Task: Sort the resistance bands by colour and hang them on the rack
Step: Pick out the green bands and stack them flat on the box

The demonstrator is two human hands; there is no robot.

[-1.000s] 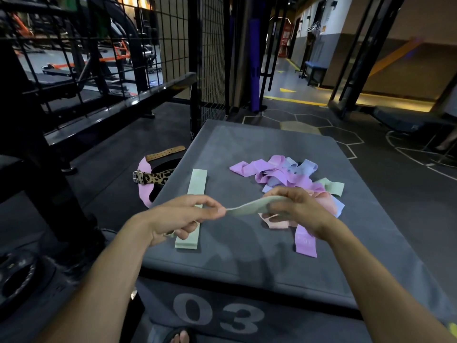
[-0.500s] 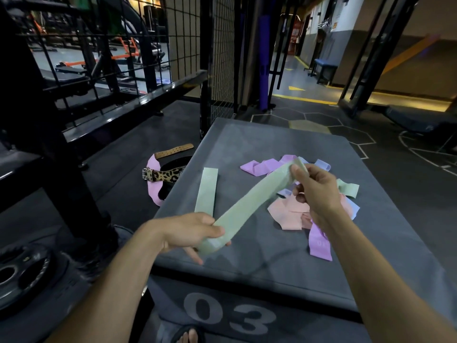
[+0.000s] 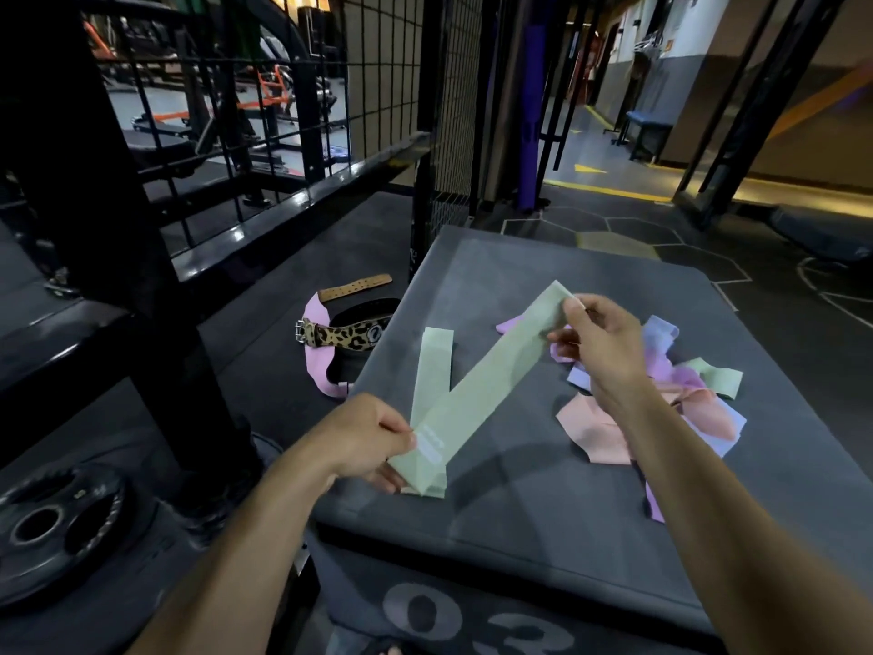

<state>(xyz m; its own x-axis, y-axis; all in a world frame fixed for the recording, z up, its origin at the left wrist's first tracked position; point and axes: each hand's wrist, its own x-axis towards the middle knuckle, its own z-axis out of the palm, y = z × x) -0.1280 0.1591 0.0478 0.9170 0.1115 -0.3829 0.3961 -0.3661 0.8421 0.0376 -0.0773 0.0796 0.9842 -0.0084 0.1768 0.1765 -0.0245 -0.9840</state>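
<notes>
A pale green resistance band [image 3: 491,380] is stretched flat and diagonal above the grey padded box [image 3: 543,517]. My left hand [image 3: 363,439] pinches its near end, my right hand [image 3: 600,340] pinches its far end. A second green band [image 3: 432,366] lies flat on the box just left of it, partly hidden under the held one. Behind my right hand lies a mixed pile of bands [image 3: 685,399]: pink, purple, light blue and one more green piece [image 3: 718,378]. Part of the pile is hidden by my right forearm.
A black metal rack frame with mesh [image 3: 264,134] stands to the left and behind the box. A leopard-print lifting belt with pink lining [image 3: 340,340] lies on the floor left of the box. A black weight plate [image 3: 52,527] lies at lower left.
The green band went from a narrow bunched strip between close hands to a flat stretched diagonal. My right hand rose and moved away, my left dropped toward the box's near edge.
</notes>
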